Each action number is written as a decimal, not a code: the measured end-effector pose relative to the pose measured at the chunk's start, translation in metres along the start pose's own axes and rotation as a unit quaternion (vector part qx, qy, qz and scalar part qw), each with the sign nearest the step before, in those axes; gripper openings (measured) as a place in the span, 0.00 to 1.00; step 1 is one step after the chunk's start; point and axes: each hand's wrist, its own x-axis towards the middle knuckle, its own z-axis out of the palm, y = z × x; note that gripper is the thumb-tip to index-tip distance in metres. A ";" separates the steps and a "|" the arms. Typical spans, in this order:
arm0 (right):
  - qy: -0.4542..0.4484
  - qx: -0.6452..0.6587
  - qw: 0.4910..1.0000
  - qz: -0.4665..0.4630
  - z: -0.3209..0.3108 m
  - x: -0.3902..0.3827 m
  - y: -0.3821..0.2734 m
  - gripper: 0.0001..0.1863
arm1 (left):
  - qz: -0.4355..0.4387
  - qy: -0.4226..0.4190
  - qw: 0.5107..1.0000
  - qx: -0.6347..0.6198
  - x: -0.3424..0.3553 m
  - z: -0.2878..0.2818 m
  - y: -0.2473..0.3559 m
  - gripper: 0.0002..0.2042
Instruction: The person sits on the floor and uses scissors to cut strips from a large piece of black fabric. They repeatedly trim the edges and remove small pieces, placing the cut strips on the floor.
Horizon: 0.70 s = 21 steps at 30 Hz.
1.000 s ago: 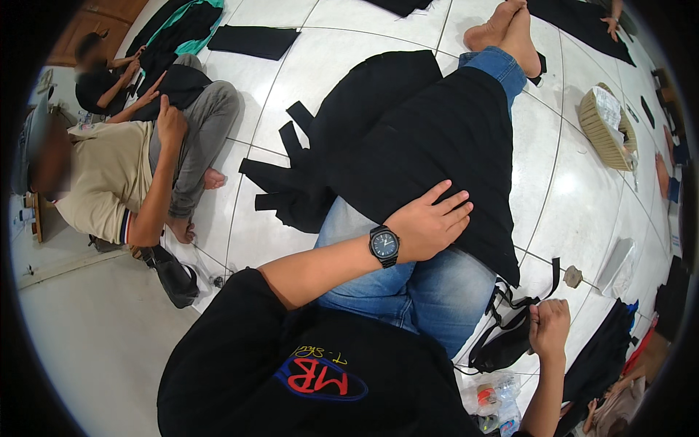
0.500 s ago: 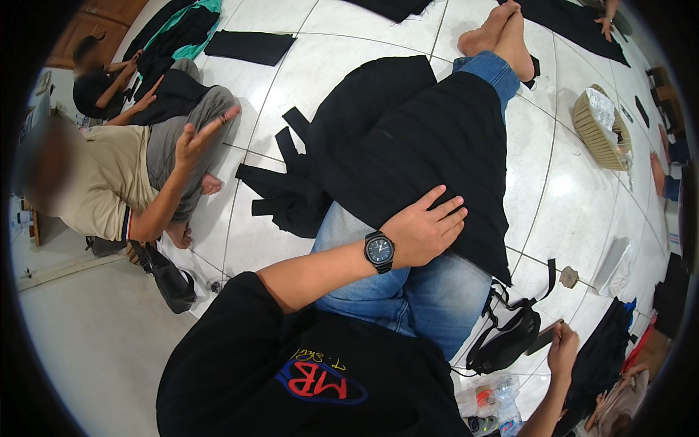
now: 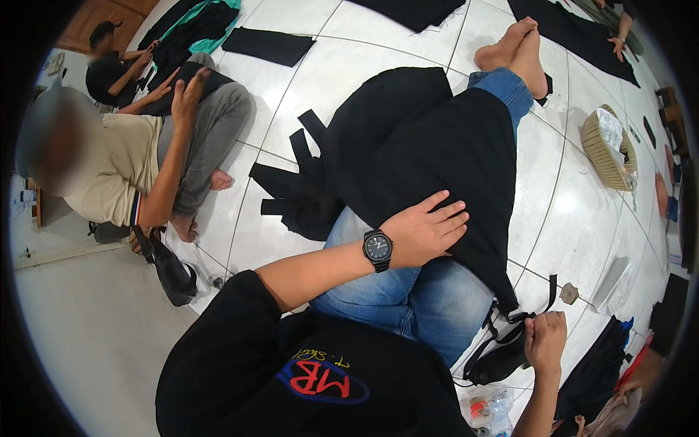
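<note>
My left hand [image 3: 428, 231] lies flat with fingers spread on a piece of black cloth [image 3: 444, 153] draped over my legs; a black watch [image 3: 377, 247] is on that wrist. My right hand [image 3: 546, 341] is closed in a fist beside my right thigh, just past the near corner of the cloth. What its fingers hold, if anything, is hidden. Right by it, partly covered, a black strapped bag [image 3: 499, 358] rests on the floor. More black cloth with loose strips [image 3: 298, 193] spreads out to the left of my legs.
Two people sit at the left, near a black shoulder bag [image 3: 172, 275]. A woven basket [image 3: 606, 149] stands at the right. Black cloth pieces [image 3: 268, 46] lie on the white tiles. Clear plastic items [image 3: 491, 408] are at the lower right.
My right hand has moved up and left, toward the cloth's near corner. My left hand stays on the cloth. The person at the left has brought a raised hand back toward their lap.
</note>
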 end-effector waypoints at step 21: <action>0.039 0.283 0.832 0.475 0.033 -0.094 0.062 0.23 | 0.008 0.033 0.999 0.000 -0.002 0.001 0.008 0.21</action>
